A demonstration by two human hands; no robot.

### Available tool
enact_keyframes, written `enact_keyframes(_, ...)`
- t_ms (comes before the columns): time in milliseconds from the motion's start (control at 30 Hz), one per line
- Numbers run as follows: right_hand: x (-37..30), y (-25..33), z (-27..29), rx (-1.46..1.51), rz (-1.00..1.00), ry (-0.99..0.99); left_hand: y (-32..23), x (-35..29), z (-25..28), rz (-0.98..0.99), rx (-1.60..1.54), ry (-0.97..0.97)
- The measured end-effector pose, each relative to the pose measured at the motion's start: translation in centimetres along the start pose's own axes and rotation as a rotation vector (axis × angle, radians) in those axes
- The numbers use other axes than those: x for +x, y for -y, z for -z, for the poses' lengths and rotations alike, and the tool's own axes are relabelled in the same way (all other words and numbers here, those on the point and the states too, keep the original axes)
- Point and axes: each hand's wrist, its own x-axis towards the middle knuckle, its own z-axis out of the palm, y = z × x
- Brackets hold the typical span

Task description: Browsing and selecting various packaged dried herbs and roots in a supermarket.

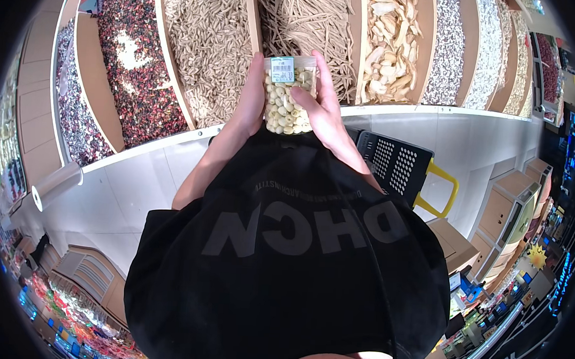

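Between my two hands is a clear plastic pack of pale, cream-coloured round seeds (281,112), held upright over the near edge of the bulk bins. A white and blue-green label (282,69) is stuck on its upper front. My left hand (249,98) presses the pack's left side, its fingers mostly out of sight. On the right side, my right hand (325,110) grips it, with the thumb laid across the front and the other fingers along the side and behind. Just beyond the pack is a bin of thin, dried brown stalks (318,25).
Further bins hold small beige pieces (204,38), dark red dried bits (134,74), pale dried slices (390,48) and white grains (445,45). A black shopping basket (392,162) with a yellow handle (448,190) stands at my right. A white roll (56,187) sits at the left bin corner.
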Motion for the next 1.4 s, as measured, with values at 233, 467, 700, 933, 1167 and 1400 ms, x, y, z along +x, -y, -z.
enact_keyframes(233,0.3,1.4,-1.0,0.117,0.031,-0.109,0.2,1.2,0.0,-0.179,0.13,-0.076)
enact_keyframes(467,0.8,0.7,0.4,-0.299,0.264,-0.102,-0.1,0.1,-0.8,-0.561,0.285,0.066)
enact_keyframes(700,0.7,1.0,1.4,0.194,0.27,0.165,-1.1,-0.3,-1.2,-0.79,0.457,0.198)
enact_keyframes(933,1.0,0.1,2.5,0.392,-0.042,0.189,-1.1,-0.3,-0.7,-1.123,0.85,0.142)
enact_keyframes(1167,0.7,0.7,1.5,0.405,-0.001,0.029,-1.9,0.1,-0.3,-1.038,0.984,0.285)
enact_keyframes(1400,0.2,0.5,1.7,-0.245,0.304,-0.083,-0.4,0.0,-0.3,-0.395,0.2,0.427)
